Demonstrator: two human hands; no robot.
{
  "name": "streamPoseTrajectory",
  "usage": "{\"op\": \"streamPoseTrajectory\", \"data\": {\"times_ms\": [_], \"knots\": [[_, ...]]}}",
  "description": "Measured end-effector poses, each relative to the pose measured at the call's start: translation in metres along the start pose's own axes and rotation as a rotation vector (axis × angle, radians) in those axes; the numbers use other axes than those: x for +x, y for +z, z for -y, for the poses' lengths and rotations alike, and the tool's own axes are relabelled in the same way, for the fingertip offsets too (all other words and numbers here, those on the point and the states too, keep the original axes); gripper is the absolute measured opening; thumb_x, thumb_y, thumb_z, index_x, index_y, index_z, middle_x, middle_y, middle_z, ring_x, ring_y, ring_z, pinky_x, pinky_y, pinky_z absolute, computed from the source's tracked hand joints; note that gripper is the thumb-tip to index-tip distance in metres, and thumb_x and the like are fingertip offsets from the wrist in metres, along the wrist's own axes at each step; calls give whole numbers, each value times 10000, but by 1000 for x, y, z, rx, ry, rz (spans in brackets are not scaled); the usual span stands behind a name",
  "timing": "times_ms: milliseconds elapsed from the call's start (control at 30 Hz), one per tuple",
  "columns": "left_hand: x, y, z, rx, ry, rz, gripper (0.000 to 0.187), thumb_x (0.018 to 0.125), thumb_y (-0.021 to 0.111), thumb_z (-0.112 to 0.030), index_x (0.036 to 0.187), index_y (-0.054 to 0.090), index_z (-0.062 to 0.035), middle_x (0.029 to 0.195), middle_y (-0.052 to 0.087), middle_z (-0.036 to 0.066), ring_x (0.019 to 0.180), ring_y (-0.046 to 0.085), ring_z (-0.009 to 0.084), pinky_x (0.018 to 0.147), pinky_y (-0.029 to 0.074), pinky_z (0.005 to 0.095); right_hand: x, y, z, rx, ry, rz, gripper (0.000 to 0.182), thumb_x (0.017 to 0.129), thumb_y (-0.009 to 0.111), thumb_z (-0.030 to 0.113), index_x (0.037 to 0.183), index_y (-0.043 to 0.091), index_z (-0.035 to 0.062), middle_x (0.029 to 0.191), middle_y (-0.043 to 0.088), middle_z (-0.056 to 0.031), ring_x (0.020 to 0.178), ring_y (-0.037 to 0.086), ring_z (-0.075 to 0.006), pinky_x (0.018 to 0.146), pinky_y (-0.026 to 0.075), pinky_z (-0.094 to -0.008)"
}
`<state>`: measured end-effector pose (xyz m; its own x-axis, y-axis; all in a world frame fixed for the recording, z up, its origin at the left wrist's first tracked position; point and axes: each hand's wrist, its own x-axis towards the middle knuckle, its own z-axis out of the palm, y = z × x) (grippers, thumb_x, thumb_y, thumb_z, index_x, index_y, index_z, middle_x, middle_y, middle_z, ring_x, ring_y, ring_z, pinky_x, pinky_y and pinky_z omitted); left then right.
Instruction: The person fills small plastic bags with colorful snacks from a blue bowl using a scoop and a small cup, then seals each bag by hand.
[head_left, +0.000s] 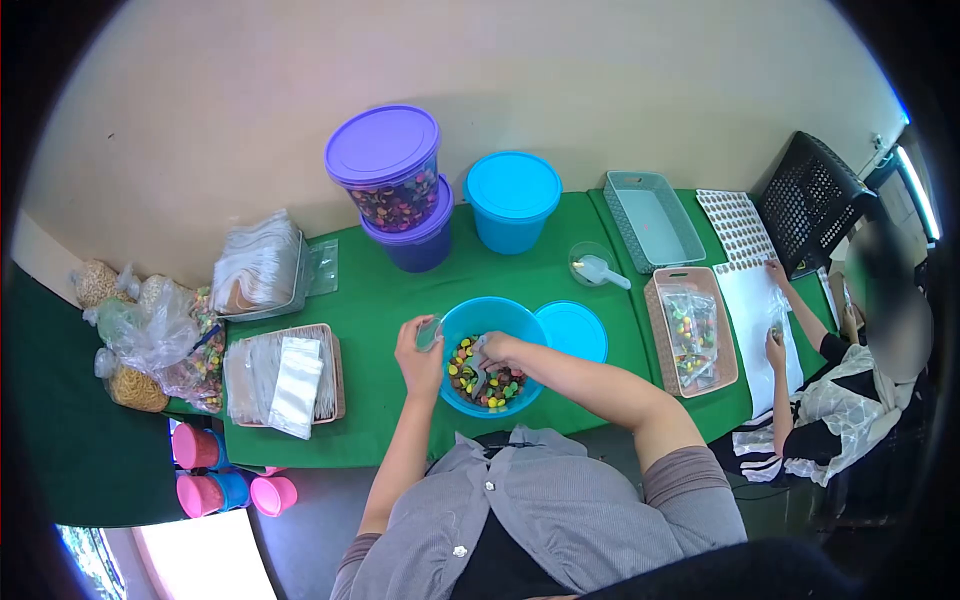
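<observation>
A blue tub of colourful candies stands in front of me. My right hand reaches into it, closed on what looks like a translucent scoop dipping among the candies. At the tub's left rim, my left hand is closed on a small clear plastic pouch, its mouth facing up; what is inside cannot be made out. The tub's blue lid lies flat on the table just right of it.
Baskets of clear bags stand left, beside bulging snack bags. Lidded purple buckets and a blue bucket line the back. A scoop in a bowl and a basket of filled packs stand right, near a co-worker.
</observation>
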<state>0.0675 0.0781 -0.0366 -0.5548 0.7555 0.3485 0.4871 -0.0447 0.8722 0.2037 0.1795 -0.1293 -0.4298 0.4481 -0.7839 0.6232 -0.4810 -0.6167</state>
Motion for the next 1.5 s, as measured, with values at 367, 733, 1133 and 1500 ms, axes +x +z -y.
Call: {"op": "streamPoseTrajectory", "data": {"times_ms": [367, 733, 1133, 1500], "knots": [[-1, 1, 2, -1, 7, -7, 274, 734, 675, 47, 998, 629, -10, 958, 646, 118, 926, 640, 236, 860, 485, 342, -14, -11, -4, 540, -108, -101, 295, 990, 525, 302, 1136, 562, 49, 923, 622, -98, 848, 650, -192, 753, 560, -311], [1, -5, 1, -15, 48, -71, 289, 729, 692, 43, 1003, 624, -16, 965, 630, 108, 921, 631, 239, 851, 491, 348, -45, -13, -4, 720, -146, -89, 279, 1008, 489, 268, 1159, 553, 43, 919, 610, -89, 850, 640, -177, 799, 554, -310], [15, -61, -95, -212, 214, -388, 372, 792, 695, 79, 1100, 509, -15, 1022, 576, 95, 928, 600, 179, 1036, 440, 421, -139, -42, 11, 905, -473, -42, 251, 988, 530, 235, 1131, 553, 30, 944, 598, -95, 859, 615, -179, 772, 529, -294], [-2, -13, -73, -362, -3, 192, 578, 697, 791, -41, 1184, 483, -65, 1068, 562, 89, 1018, 568, 189, 913, 456, 329, -223, -59, 34, 1044, -780, -255, 261, 975, 567, 236, 1120, 561, 20, 913, 617, -70, 827, 612, -139, 760, 530, -278]]}}
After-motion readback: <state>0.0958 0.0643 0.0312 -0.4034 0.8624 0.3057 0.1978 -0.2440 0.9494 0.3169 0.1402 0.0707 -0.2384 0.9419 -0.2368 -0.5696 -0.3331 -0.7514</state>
